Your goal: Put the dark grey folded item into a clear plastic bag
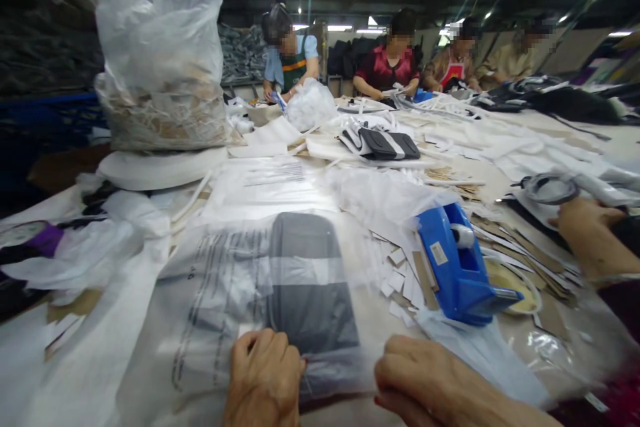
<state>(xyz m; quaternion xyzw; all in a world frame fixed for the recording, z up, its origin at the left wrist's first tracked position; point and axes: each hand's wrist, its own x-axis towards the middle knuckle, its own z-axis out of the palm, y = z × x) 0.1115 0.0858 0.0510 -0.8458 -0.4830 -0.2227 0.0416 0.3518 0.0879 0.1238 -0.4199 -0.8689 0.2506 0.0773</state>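
Note:
A clear plastic bag (200,320) with printed lines lies on the table in front of me. Inside it is a dark grey pouch (315,313) with a pale band around its middle. My left hand (265,373) is closed on the bag's near side, beside the pouch's lower left corner. At the bag's right end, my right hand (425,373) is closed with its fingers pinching the blurred film edge. A blue tape dispenser (453,263) stands just beyond my right hand.
Another person's hand (590,233) reaches in from the right, near a coiled grey cord (550,188). A large stuffed plastic sack (160,73) stands at back left. Dark pouches (390,144), paper scraps (400,273) and a tape roll (513,285) lie about. Several people work across the table.

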